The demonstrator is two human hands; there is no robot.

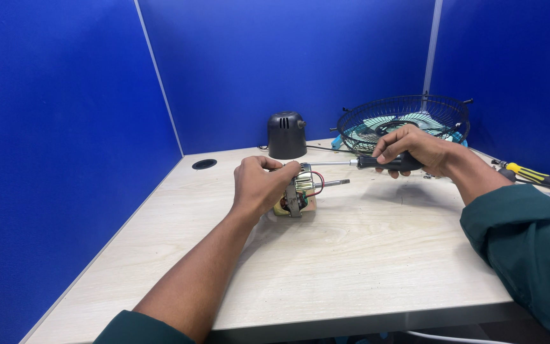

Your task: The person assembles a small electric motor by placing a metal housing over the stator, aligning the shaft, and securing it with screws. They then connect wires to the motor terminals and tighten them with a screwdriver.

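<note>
from the head view, my left hand (259, 185) wraps shut around the small motor (297, 194) mid-table, steadying it. my right hand (415, 150) grips a screwdriver (377, 162), tip levelled at the motor's top. the fan cage (405, 121) sits far right, out of the way.

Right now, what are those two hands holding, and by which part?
The left hand grips the small electric motor around its body. The right hand holds a screwdriver by its black handle, tip at the motor.
</note>
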